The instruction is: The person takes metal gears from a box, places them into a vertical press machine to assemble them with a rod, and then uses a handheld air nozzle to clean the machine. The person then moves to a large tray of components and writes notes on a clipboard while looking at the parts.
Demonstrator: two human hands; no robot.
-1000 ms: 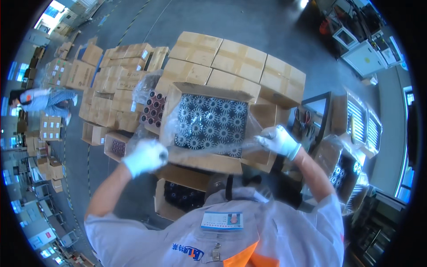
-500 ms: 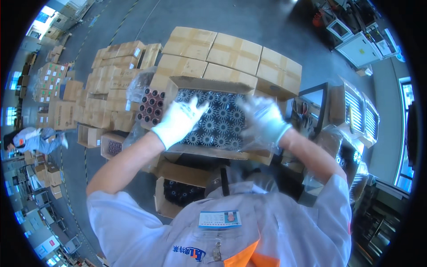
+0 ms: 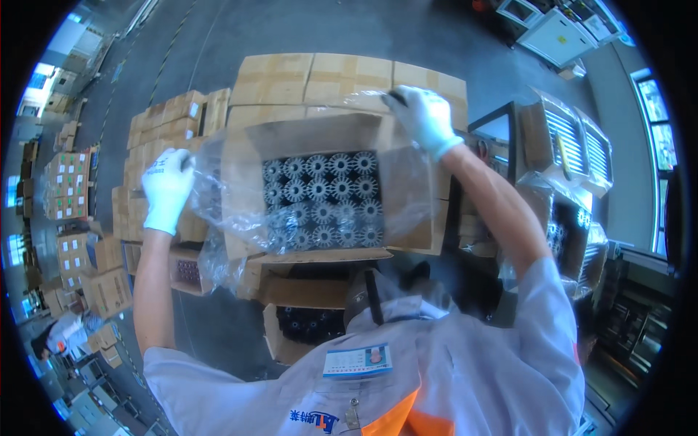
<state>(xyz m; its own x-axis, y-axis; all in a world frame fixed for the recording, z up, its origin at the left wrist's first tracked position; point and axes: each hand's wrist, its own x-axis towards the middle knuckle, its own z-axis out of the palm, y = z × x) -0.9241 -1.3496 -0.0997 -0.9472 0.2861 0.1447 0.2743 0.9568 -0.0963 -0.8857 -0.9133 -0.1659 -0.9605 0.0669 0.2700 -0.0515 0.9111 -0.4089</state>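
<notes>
An open cardboard box stands in front of me, packed with rows of grey, finned, gear-shaped parts. A clear plastic liner bag spreads out of the box over its sides and covers part of the nearer rows. My left hand, in a white glove, is closed on the bag's edge out to the left. My right hand, also gloved, pinches the bag's far edge above the back right corner. Between the two hands the film is stretched wide.
Sealed cartons are stacked behind the open box, with more cartons to the left. Below stands another open box of dark parts. At the right are wrapped boxes of finned parts. A person is at the far left.
Both hands have moved apart from over the parts, the left outward and the right up and away. The plastic is now pulled wide, and the reddish parts beside the box are hidden.
</notes>
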